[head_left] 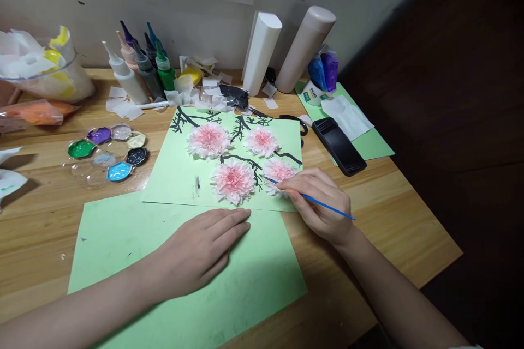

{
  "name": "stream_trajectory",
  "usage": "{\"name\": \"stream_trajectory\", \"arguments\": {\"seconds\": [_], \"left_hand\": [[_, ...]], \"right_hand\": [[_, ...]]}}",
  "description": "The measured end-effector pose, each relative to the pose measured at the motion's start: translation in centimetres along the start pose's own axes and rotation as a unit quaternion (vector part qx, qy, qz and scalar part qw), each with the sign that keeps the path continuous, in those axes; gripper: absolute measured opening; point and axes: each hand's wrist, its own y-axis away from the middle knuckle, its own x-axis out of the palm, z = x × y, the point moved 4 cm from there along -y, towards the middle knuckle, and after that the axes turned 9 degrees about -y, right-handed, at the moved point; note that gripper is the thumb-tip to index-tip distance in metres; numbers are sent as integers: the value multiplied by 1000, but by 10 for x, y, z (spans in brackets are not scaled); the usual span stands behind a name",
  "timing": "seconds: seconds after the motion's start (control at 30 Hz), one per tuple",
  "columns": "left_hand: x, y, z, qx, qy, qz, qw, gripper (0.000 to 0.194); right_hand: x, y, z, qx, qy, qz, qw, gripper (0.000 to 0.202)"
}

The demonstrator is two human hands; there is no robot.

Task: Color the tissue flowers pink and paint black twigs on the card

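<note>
My right hand (319,202) grips a thin blue paintbrush (327,205). The brush's dark tip is at a black painted branch between the two lower flowers. Those flowers are pink and white, made of ruffled paper, and sit with two more on a light green sheet (172,174) painted with black branches. The lower left flower (233,181) shows whole; my right hand partly covers the lower right flower (278,172). Lying flat, my left hand (208,245) has its fingers stretched out on a second green sheet (123,240), fingertips near the painted sheet's lower edge.
A clear paint palette (108,155) with several colours lies at the left. Behind it stand paint bottles (143,71), paper scraps and a tub (53,71) of tissue. Two tall containers (262,54) stand at the wall. A black phone (339,146) and scissors (303,125) lie right.
</note>
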Motion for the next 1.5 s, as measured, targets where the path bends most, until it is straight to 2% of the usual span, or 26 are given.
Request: {"name": "stream_trajectory", "arguments": {"seconds": [0.5,0.9,1.5], "left_hand": [[-3,-1,0,0,10,-19,1000,46],[-4,-2,-1,-2,15,-23,1000,46],[-3,-1,-1,0,-1,-6,1000,45]], "right_hand": [[-5,2,0,9,-25,-19,999,17],[-1,4,-5,22,-46,-18,999,17],[-1,3,-6,32,-29,-19,999,15]]}}
